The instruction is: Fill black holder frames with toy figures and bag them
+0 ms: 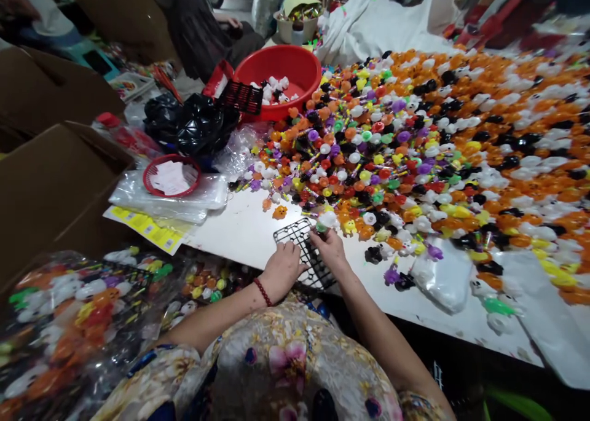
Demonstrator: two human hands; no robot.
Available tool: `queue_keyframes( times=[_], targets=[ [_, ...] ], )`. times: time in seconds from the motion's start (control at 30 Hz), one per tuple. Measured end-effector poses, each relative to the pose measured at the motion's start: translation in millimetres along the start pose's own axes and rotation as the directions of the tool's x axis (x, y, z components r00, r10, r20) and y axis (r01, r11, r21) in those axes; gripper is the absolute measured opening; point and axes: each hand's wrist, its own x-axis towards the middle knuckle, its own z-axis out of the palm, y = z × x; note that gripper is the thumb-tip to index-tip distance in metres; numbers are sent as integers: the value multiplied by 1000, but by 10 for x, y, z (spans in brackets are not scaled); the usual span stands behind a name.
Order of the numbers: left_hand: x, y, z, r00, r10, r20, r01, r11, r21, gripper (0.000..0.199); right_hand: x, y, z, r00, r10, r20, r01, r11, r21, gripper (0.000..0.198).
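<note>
Black grid: clock centre, 12 away from wearer; left hand covers 8, right hand covers 3;
Bare tabletop: open strip, 9 to 10; ends at bag stack;
Orange toy: lone small obstacle at 11;
Toy heap: closes 12 to 2;
Clear packet: blocks 3; loose toys clutter the gap before it;
Forearms: bar 8 and 4 to 5

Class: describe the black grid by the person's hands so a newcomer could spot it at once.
Find the white tabletop with its big heap of small colourful toys. At the near edge, the left hand and right hand are at a black grid. Its flat open mesh sets it apart from the rounded toys; the other black lattice is at the red tub.
</note>
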Motion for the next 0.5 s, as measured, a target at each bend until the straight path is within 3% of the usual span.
queue_keyframes(
  times=[0.17,0.23,0.37,0.5],
  targets=[
    [38,149,23,991,-43,125,55,994,-91,34,20,30,-43,999,-32,-30,30,996,-80,36],
    [33,152,-4,992,-15,123,33,990,-138,28,58,42,-55,999,-35,-12,34,995,-96,35],
    [6,-85,-85,990,127,-64,-137,972,-193,11,124,82,-87,996,-57,62,62,994,-85,33],
    [8,-461,-23,917,332,-220,-372,912,-174,26,165,84,-62,991,-80,106,83,996,-24,35]
  ],
)
